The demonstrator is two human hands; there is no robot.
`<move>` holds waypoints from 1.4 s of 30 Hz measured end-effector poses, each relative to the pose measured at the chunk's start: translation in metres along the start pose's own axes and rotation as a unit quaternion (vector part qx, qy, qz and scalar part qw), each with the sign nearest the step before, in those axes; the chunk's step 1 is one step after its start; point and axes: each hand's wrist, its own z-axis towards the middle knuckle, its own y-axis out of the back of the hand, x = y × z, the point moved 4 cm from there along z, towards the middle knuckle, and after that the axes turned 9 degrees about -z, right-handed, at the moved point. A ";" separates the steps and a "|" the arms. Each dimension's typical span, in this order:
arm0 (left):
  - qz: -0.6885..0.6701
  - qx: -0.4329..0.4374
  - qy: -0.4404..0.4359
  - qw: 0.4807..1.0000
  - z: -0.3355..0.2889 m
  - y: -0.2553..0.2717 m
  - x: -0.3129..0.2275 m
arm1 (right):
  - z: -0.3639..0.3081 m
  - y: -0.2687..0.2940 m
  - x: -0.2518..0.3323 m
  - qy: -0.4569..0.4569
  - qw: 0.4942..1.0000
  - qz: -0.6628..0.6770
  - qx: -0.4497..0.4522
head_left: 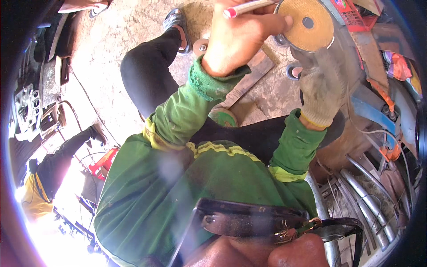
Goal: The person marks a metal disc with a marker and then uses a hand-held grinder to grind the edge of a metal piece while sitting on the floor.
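A round tan abrasive disc (307,39) with a woven-looking face and a centre hole is held up at the top of the head view. My bare left hand (235,38) has a white marker pen (252,6) with a red end between its fingers. The thumb of that hand presses on the disc's left side. My right hand (324,84), in a dirty pale knitted glove, grips the disc's lower edge; its fingers are partly hidden behind the disc.
On the floor lie a flat metal plate (251,79), a small brown disc (201,47) and a green round piece (223,117). Metal pipes (362,209) and cables crowd the lower right, below a red crate (359,20). Another person (58,167) is at the left.
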 end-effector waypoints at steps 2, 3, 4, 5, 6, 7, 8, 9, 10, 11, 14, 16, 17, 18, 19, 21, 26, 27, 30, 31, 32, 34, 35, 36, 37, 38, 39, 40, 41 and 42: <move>-0.015 0.016 -0.023 1.000 0.000 0.003 0.002 | 0.001 -0.003 0.002 -0.107 0.987 0.122 -0.003; -0.043 0.029 -0.036 0.998 0.000 0.004 0.009 | 0.002 -0.006 0.002 -0.159 0.970 0.183 -0.002; -0.072 0.044 -0.047 0.995 0.001 0.003 0.011 | 0.002 -0.008 0.002 -0.185 0.957 0.224 -0.006; -0.081 0.052 -0.047 0.994 0.000 0.002 0.012 | 0.003 -0.010 0.002 -0.210 0.941 0.264 -0.011; -0.086 0.045 -0.044 0.994 -0.002 0.001 0.010 | 0.004 -0.011 0.002 -0.209 0.935 0.286 -0.020; -0.092 0.035 -0.040 0.994 -0.006 -0.002 0.005 | 0.005 -0.012 0.002 -0.209 0.928 0.307 -0.026; -0.099 0.026 -0.036 0.994 -0.008 -0.003 0.002 | 0.006 -0.013 0.005 -0.207 0.920 0.331 -0.023; 0.000 0.065 -0.098 0.993 0.002 0.016 0.012 | 0.006 -0.014 0.008 -0.204 0.912 0.356 -0.020; -0.008 0.059 -0.089 0.994 0.002 0.015 0.011 | 0.005 -0.014 0.007 -0.202 0.911 0.358 -0.018; -0.015 0.053 -0.080 0.995 0.000 0.013 0.009 | 0.005 -0.015 0.008 -0.200 0.911 0.360 -0.016; -0.006 0.030 -0.058 0.998 -0.004 0.008 0.001 | 0.003 -0.015 0.001 -0.189 0.926 0.326 -0.015; 0.016 0.021 -0.047 0.999 -0.004 0.006 -0.003 | 0.002 -0.015 0.002 -0.151 0.939 0.309 -0.008; 0.030 0.021 -0.043 0.998 -0.003 0.006 -0.003 | 0.002 -0.014 0.001 -0.113 0.951 0.288 -0.003; 0.044 0.022 -0.038 0.998 -0.002 0.005 -0.004 | 0.003 -0.012 -0.003 -0.040 0.970 0.241 0.010; 0.040 0.021 -0.032 0.998 -0.002 0.005 -0.006 | 0.002 -0.011 -0.003 -0.017 0.979 0.203 0.017; -0.014 0.027 -0.006 1.000 -0.002 0.003 -0.003 | -0.001 -0.011 -0.006 -0.022 0.990 0.140 0.022; -0.057 0.041 0.004 0.998 0.001 0.006 0.003 | 0.010 -0.019 0.021 -0.210 0.862 0.461 0.016; -0.060 0.030 0.002 0.998 0.001 0.003 0.001 | 0.010 -0.019 0.020 -0.215 0.848 0.485 0.017; -0.065 0.019 -0.008 0.998 -0.002 -0.005 -0.001 | 0.007 -0.013 0.011 -0.120 0.939 0.320 0.016; -0.061 0.029 -0.017 0.998 0.000 -0.002 0.001 | 0.005 -0.012 0.006 -0.068 0.965 0.254 0.015; -0.058 0.041 -0.024 0.997 0.001 0.000 0.003 | 0.001 -0.012 0.000 -0.016 0.983 0.185 0.006; -0.049 0.041 -0.027 0.998 0.001 0.003 0.007 | -0.001 -0.013 -0.006 0.012 0.985 0.169 -0.006; -0.045 0.041 -0.029 0.998 0.001 0.004 0.008 | 0.002 -0.013 -0.001 -0.010 0.982 0.190 -0.011; -0.038 0.041 -0.027 0.998 0.001 0.004 0.008 | 0.003 -0.013 0.006 -0.106 0.958 0.265 -0.013; -0.033 0.042 -0.025 0.998 0.001 0.004 0.008 | 0.004 -0.014 0.008 -0.155 0.937 0.313 -0.015; -0.027 0.042 -0.023 0.998 0.001 0.004 0.008 | 0.003 -0.015 0.009 -0.203 0.910 0.360 -0.023; -0.033 0.039 -0.028 0.998 0.001 0.003 0.008 | 0.003 -0.017 0.007 -0.207 0.899 0.384 -0.030; -0.038 0.035 -0.033 0.998 0.000 0.002 0.010 | 0.003 -0.017 0.007 -0.209 0.893 0.398 -0.032; -0.043 0.031 -0.039 0.998 -0.001 0.002 0.010 | 0.003 -0.018 0.008 -0.212 0.886 0.411 -0.034; -0.044 0.030 -0.038 0.998 -0.001 0.002 0.011 | 0.002 -0.019 0.010 -0.214 0.885 0.412 -0.031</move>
